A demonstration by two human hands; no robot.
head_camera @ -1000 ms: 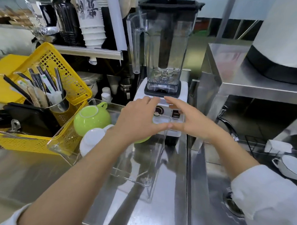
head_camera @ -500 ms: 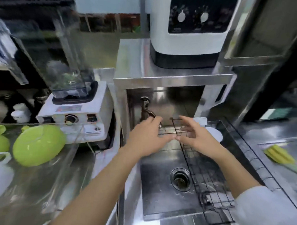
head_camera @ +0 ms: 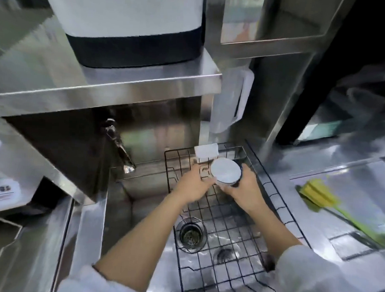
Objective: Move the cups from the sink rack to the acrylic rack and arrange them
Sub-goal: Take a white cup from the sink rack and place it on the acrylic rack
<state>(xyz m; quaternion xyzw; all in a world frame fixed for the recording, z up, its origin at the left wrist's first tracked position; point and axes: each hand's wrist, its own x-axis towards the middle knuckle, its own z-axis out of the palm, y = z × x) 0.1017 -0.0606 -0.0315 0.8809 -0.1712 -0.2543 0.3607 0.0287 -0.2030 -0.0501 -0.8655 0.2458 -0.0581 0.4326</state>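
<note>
- Since the earlier frames your view has swung right, away from the blender and the clear rack of green and white cups, and now looks down into the steel sink (head_camera: 119,213); both hands have dropped from mid-air onto the black wire sink rack (head_camera: 235,215).
- Your right hand (head_camera: 243,188) wraps a white cup (head_camera: 225,170) at the far end of that rack, fingers curled round its far side and thumb near the front, closed on it. The cup tilts so its round pale face points up toward you; motion blur hides whether that face is the base or the mouth.
- Your left hand (head_camera: 193,185) sits just left of the cup with fingers reaching toward its lower edge, loosely spread. Blur keeps you from telling whether they touch it; it looks placed to steady the cup as it comes off the wires.
- A white sponge-like block (head_camera: 206,151) rests on the rack's back edge, just behind the cup.
- A yellow-green brush (head_camera: 329,203) lies on the counter to the right, well apart.
- The acrylic rack is out of view, so this cup probably has to be carried back left.
</note>
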